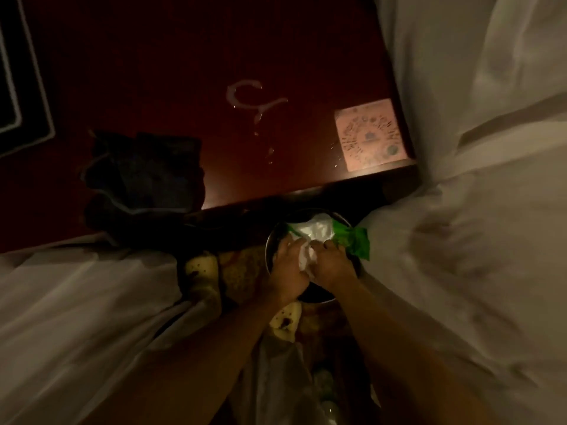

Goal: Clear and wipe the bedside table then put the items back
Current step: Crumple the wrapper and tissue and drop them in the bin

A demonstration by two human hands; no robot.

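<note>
So both sets of fingers are curled tight around the same thing, a crumpled white cloth (307, 259) (could be a tissue, too dim to say for sure). The left hand (288, 268) and the right hand (333, 265) are pressed right up against each other, knuckles nearly touching, and the cloth is bunched between them with a bit poking out in the gap. Neither hand is open at all, both are clenched on it.

The hands sit over a round dark bin (276, 237) on the floor, just in front of the bedside surface. Inside the bin there's a white plastic liner (316, 230), and a green wrapper (352, 240) hangs over its right rim, touching the right hand's fingers.

Moving out, the dark red surface (214, 56) is up above the bin. It has a wet curly streak (251, 99) near the middle with a few droplets trailing toward the front edge. A pinkish square card (369, 134) lies flat at the front right corner. A dark crumpled bag (144, 173) sits at the front left, slumping over the edge.

White bedding (475, 148) runs along the right side, and more white sheet (76, 296) is at lower left. Patterned carpet (202, 271) shows under the arms.
</note>
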